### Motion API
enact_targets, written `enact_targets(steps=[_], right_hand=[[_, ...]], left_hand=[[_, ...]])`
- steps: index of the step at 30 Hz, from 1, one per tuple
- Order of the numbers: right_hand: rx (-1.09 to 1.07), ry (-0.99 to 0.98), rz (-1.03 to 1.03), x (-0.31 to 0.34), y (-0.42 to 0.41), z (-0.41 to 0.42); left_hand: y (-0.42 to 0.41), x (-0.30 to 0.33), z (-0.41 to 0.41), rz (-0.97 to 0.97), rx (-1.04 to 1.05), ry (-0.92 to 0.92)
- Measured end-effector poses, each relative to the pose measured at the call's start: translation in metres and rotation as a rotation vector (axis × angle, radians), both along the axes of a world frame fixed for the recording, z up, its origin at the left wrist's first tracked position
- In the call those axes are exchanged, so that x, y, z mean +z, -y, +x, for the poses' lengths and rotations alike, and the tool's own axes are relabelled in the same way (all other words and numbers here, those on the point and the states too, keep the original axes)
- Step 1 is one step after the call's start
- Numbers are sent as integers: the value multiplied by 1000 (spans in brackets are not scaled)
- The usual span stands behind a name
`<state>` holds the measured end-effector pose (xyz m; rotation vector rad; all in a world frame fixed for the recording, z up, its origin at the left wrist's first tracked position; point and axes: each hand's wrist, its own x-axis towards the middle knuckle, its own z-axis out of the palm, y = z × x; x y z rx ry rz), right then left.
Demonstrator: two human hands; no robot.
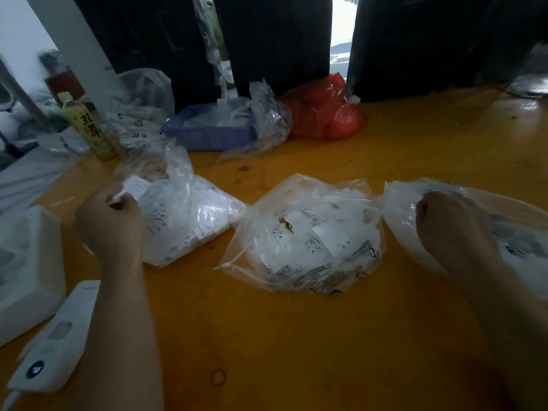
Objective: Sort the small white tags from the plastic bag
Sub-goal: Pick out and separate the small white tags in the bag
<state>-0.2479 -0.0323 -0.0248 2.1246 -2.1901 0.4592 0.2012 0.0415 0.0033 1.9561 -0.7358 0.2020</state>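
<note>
Three clear plastic bags of small white tags lie on the yellow table (296,336): a left bag (189,215), a middle bag (305,235) and a right bag (504,229). My left hand (109,223) sits at the left bag's near side and pinches a small white tag (133,186) above the bag. My right hand (450,229) has its fingers curled into the mouth of the right bag; what they hold is hidden.
A blue tray (207,134) with plastic wrap stands at the back, a red plastic bag (326,111) to its right. A yellow-labelled bottle (89,129) stands back left. A white box (26,271) and a white device (56,336) lie at the left edge.
</note>
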Motion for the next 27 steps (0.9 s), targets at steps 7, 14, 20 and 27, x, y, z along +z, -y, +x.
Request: enact_targets(steps=[7,14,20,27], right_hand=[[36,-132,220,-12,5,-6],[18,-46,140,-4,4,-8],[125,234,-281,8,-10,11],[453,1553,268,2,-34,51]], left_hand=[[13,-15,-19,343,-96,207],[13,-14,-26,334,-68,218],[6,4,-72,-150,-105,409],[-5,-26,-181,57,-1058,-341]])
